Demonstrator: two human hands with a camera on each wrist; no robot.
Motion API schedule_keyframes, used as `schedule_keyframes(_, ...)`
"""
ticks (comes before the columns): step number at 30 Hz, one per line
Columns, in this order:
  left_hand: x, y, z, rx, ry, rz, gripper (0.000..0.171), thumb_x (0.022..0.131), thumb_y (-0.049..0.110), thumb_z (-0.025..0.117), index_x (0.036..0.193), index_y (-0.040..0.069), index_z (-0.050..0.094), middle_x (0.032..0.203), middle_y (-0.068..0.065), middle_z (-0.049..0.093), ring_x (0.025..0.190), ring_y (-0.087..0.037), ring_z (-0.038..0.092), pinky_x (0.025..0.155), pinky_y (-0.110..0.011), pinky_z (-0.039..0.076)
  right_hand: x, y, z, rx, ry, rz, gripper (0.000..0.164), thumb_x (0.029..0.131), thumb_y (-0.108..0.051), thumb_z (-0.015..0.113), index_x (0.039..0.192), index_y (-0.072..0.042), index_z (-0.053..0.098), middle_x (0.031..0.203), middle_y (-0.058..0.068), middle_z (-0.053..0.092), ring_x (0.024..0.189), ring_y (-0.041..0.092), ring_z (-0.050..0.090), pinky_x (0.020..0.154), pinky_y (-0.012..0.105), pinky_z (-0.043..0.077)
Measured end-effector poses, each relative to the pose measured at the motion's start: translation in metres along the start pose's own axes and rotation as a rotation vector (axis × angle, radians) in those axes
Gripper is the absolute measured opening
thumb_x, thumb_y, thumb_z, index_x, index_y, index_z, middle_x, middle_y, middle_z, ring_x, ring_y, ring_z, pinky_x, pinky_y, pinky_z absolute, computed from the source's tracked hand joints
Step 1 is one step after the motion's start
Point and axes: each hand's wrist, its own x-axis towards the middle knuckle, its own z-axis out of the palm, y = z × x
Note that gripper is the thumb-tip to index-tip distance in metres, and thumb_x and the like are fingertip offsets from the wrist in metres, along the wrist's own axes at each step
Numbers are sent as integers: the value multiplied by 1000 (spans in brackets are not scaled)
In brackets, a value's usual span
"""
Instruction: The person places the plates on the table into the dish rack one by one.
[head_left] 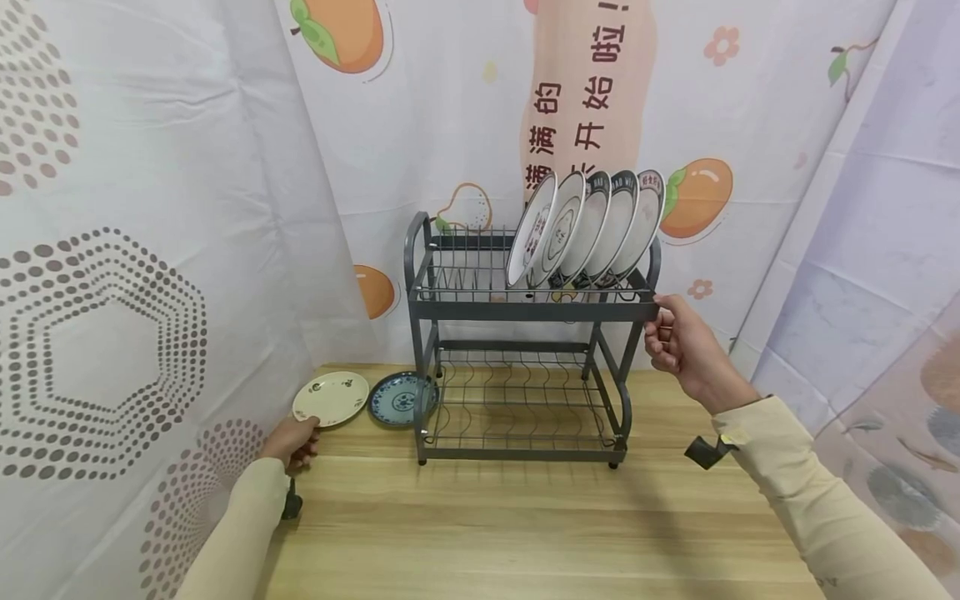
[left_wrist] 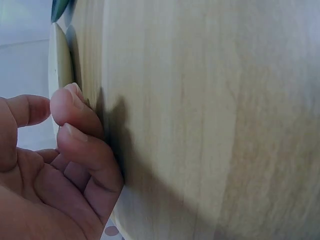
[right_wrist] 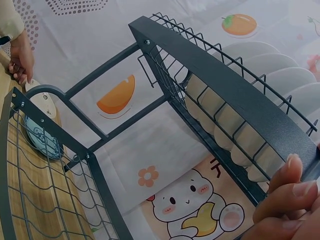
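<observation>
At the left, a cream oval plate (head_left: 330,398) with small dark motifs lies on the table. My left hand (head_left: 291,442) pinches its near rim, thumb over the edge and fingers curled by the tabletop; the left wrist view shows the fingertips (left_wrist: 67,107) right at that rim. A two-tier dark grey dish rack (head_left: 536,312) stands in the middle. My right hand (head_left: 686,350) grips the right front corner of its upper tier, thumb on top and fingers curled below. Several white plates (head_left: 532,233) stand upright on the right half of that tier.
A blue patterned plate (head_left: 396,400) lies between the cream plate and the rack's left leg, partly behind the leg. The lower tier (head_left: 517,408) shows bare wires. Printed curtains (head_left: 420,108) hang behind and on both sides of the wooden table (head_left: 480,533).
</observation>
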Motion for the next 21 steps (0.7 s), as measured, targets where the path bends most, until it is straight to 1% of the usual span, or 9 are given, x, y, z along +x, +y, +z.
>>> schedule_keyframes(6, 8, -2, -1, 4, 7, -29, 36, 106, 28, 39, 93, 0, 57, 66, -2, 61, 49, -11, 56, 48, -25, 46, 1, 1, 0, 0, -2, -6, 47, 108, -40, 45, 73, -11, 57, 59, -4, 53, 43, 6, 41, 41, 20, 33)
schedule_keyframes(7, 9, -2, -2, 3, 16, -34, 36, 107, 28, 39, 93, 1, 57, 65, -2, 61, 48, -10, 56, 48, -24, 46, 1, 0, 0, 2, -2, -6, 47, 108, -40, 45, 73, -11, 57, 59, -4, 53, 43, 6, 41, 41, 20, 33)
schedule_keyframes(12, 10, -1, -4, 12, 45, -19, 34, 106, 23, 42, 92, -1, 59, 64, -1, 61, 48, -9, 56, 47, -24, 45, 2, -1, 2, 13, 0, -2, 46, 108, -40, 46, 74, -11, 57, 60, -4, 53, 43, 6, 41, 41, 20, 33)
schedule_keyframes(16, 11, -3, -4, -15, 57, -25, 30, 103, 18, 43, 92, -3, 60, 63, -1, 61, 49, -9, 56, 48, -24, 45, 2, -1, 2, 10, 3, -3, 46, 107, -40, 46, 74, -11, 57, 60, -4, 53, 43, 6, 41, 41, 20, 33)
schedule_keyframes(21, 15, -6, -4, -55, 44, -48, 28, 101, 15, 41, 95, -5, 59, 64, 0, 62, 49, -9, 57, 48, -24, 46, 2, -1, 1, 2, 15, 0, 46, 108, -40, 46, 73, -11, 56, 59, -4, 53, 43, 6, 41, 41, 20, 32)
